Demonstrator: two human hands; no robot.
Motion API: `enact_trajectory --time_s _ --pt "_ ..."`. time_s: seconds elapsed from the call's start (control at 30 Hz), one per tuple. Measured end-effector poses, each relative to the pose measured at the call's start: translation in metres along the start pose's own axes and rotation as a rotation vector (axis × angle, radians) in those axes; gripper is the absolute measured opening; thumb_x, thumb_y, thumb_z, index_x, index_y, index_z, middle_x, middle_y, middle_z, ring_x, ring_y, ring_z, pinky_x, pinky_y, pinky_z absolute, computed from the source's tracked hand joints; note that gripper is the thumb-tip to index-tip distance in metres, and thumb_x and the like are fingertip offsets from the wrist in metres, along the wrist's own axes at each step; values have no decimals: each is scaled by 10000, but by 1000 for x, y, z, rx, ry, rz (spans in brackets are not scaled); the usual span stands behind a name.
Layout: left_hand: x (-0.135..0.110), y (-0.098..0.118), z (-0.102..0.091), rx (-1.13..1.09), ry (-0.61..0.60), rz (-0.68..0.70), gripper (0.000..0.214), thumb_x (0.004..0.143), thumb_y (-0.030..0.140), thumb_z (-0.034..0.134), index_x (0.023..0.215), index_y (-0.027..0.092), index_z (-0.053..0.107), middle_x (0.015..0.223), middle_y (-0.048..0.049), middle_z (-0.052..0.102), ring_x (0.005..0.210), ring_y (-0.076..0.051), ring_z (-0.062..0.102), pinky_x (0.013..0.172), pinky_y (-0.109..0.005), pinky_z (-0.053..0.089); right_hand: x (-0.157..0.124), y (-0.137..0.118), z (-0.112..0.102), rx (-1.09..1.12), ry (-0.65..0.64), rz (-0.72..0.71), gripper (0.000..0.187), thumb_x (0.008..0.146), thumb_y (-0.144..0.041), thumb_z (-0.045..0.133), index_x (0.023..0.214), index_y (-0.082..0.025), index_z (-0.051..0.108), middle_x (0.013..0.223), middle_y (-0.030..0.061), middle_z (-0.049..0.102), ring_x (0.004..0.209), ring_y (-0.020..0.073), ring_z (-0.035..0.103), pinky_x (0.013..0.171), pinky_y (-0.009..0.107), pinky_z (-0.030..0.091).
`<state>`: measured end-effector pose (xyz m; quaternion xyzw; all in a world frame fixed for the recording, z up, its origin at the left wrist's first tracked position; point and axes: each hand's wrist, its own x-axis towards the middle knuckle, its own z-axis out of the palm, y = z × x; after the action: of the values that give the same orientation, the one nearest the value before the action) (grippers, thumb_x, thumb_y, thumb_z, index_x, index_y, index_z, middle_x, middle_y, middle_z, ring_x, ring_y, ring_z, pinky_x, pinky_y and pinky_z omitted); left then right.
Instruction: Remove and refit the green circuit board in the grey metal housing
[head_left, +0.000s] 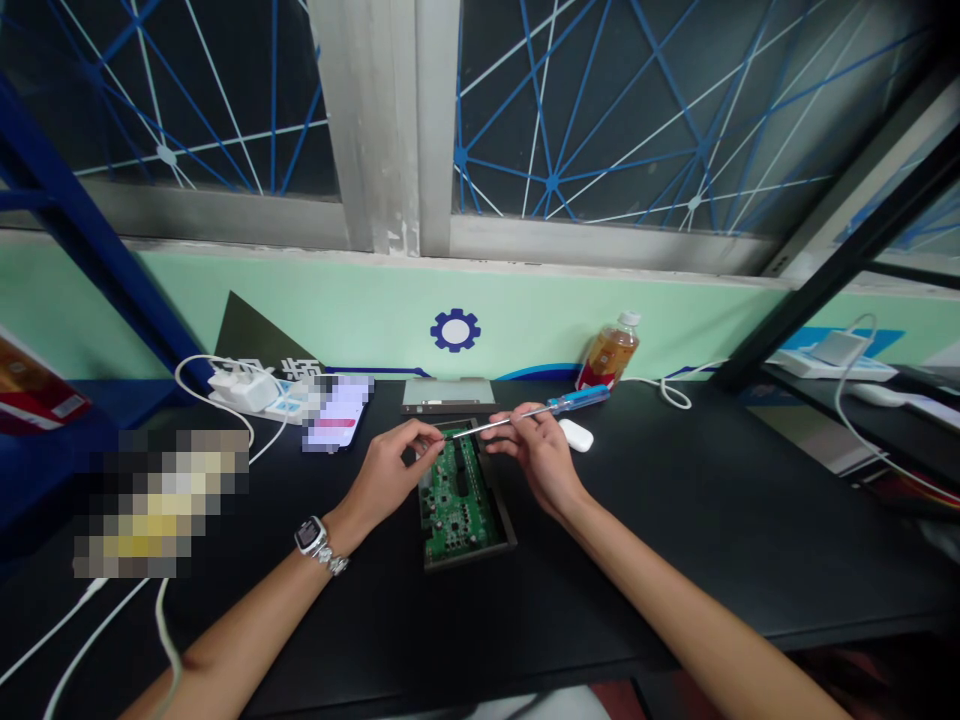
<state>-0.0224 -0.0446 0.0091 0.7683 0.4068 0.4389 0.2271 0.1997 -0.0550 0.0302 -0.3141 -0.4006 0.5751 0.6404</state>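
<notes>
Green circuit board (454, 490) lies uncovered yet seated in its tray (472, 556) between our right hand (546, 455), loosely curled round a screwdriver (581, 398), and our left hand (394, 460), pinched near its tip, hold unclear.

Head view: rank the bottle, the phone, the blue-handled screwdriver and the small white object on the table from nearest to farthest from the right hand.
1. Blue-handled screwdriver: held in the right hand.
2. Small white object: just right of that hand.
3. Bottle: back right, by the wall.
4. Phone: off to the left, past the left hand.
</notes>
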Motion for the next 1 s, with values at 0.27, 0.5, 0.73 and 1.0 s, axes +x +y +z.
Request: enact_trajectory --time_s 0.27,0.5,0.73,1.0 --pt "-1 1 3 -43 38 16 112 925 297 624 939 194 665 907 -37 701 778 -153 660 736 -268 529 3 5 -3 -14 50 -11 293 808 -315 767 888 -209 505 845 51 749 753 204 757 654 294 616" --pt "-1 3 3 -53 69 40 99 917 280 634 926 193 681 907 -38 709 800 -155 680 760 -267 547 3 7 -2 -13 79 -23 327 786 -324 794 891 -210 506 822 47 756 735 205 762 644 278 617" --pt "0 3 1 -152 44 -20 267 904 307 654 1142 190 621 1007 -71 720 837 -166 703 798 -309 585 5 8 -5 29 119 16 324 785 -288 790 882 -204 493 827 65 761 719 196 758 659 280 619" --pt "1 4 -7 -18 0 33 141 932 310 605 915 189 675 882 -47 707 775 -159 666 748 -286 535 5 12 -7 35 118 48 326 782 -296 799 872 -209 498 814 47 756 720 195 758 638 275 618"
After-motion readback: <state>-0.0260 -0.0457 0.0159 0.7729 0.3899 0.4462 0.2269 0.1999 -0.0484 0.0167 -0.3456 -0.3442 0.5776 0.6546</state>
